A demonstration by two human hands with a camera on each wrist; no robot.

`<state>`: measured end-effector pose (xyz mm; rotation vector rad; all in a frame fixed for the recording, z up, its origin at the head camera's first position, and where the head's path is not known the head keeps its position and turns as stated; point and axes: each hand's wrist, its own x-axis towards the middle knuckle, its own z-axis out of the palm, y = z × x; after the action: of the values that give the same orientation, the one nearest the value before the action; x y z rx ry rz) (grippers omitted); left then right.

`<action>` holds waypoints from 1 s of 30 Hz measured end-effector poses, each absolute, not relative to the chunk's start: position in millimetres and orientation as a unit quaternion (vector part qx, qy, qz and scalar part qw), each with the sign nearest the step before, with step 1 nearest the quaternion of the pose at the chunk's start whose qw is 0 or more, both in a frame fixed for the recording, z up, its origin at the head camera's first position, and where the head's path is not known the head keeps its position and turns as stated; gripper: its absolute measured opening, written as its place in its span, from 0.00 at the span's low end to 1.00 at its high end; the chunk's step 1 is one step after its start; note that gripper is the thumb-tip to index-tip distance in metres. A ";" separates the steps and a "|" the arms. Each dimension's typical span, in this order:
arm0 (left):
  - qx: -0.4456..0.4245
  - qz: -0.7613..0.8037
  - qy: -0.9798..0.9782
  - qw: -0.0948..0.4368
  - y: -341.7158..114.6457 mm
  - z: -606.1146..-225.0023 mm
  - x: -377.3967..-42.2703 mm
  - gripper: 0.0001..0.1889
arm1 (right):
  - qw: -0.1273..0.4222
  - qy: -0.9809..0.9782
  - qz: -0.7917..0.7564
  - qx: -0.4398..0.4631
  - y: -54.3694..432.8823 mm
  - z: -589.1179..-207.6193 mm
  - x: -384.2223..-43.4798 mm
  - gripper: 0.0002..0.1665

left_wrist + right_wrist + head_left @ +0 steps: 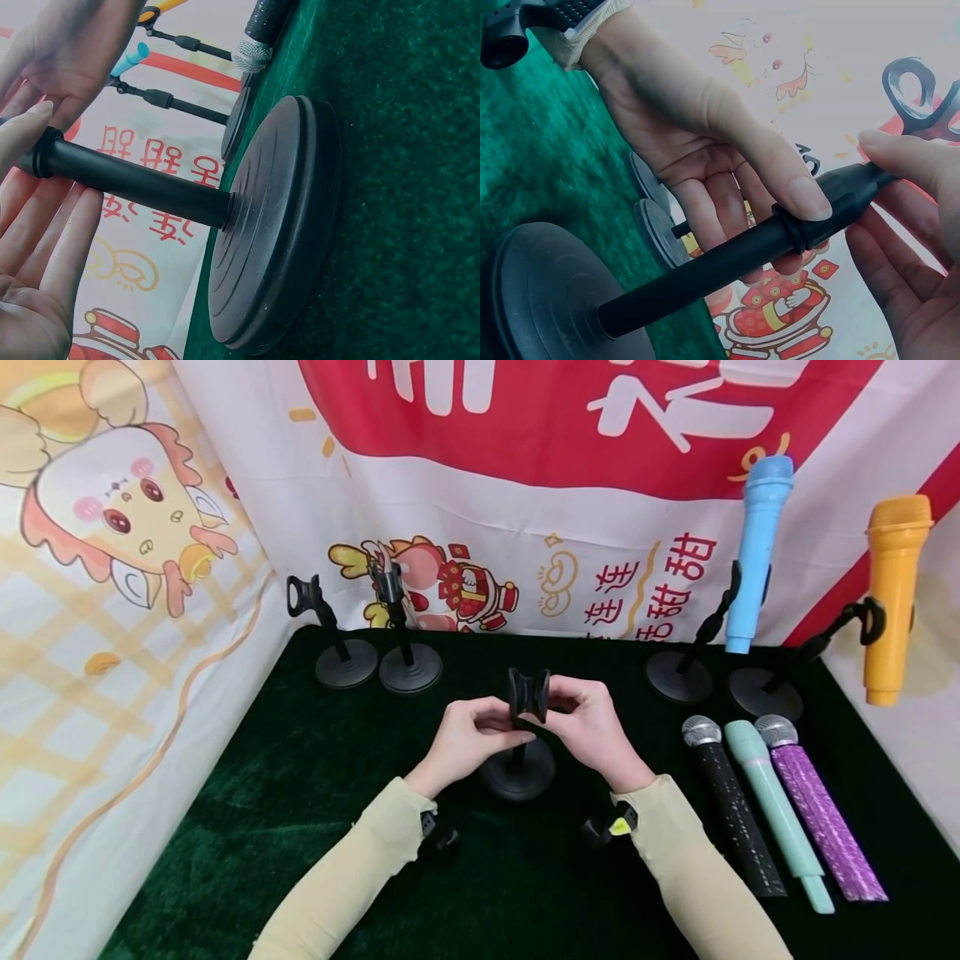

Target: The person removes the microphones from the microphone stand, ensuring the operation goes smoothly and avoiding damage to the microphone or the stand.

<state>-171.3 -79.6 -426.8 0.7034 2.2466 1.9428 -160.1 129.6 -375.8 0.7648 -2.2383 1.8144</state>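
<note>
A black desktop microphone stand is upright at the middle of the dark green cloth, its round base low and its clip on top. My left hand grips the post at the ribbed collar; in the right wrist view its thumb presses on that collar. Just above, my right hand pinches the tapered neck under the clip, its thumb lying along it. The clip holds no microphone. Part of the post is hidden behind the left hand in the head view.
Two stands with bare clips are at the back left. Back right, two stands hold a blue microphone and an orange microphone. Black, mint and purple microphones lie at right. Printed fabric walls surround the cloth.
</note>
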 end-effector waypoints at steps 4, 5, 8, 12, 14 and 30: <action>0.236 0.635 0.734 0.045 -79.8 -426.3 -171.7 0.12 | 0.074 -0.750 0.608 0.252 130.0 -375.4 -160.3 0.08; 0.238 0.636 0.733 0.044 -79.9 -426.4 -171.9 0.12 | 0.073 -0.751 0.607 0.248 129.7 -375.3 -160.1 0.08; 0.241 0.636 0.732 0.043 -80.0 -427.0 -172.7 0.13 | 0.072 -0.755 0.607 0.238 128.3 -374.8 -159.0 0.08; 0.245 0.637 0.730 0.038 -79.9 -427.6 -173.1 0.15 | 0.072 -0.761 0.602 0.232 127.6 -374.2 -157.4 0.08; 0.247 0.636 0.730 0.036 -79.6 -427.6 -173.0 0.15 | 0.071 -0.766 0.596 0.231 128.6 -373.4 -156.4 0.08; 0.243 0.632 0.736 0.025 -77.4 -425.3 -169.8 0.11 | 0.094 -0.825 0.541 0.134 190.3 -392.1 -163.3 0.24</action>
<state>-169.8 -77.4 -425.3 0.7519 2.2752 1.9534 -163.3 190.3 -392.1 0.3973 -2.4457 1.6057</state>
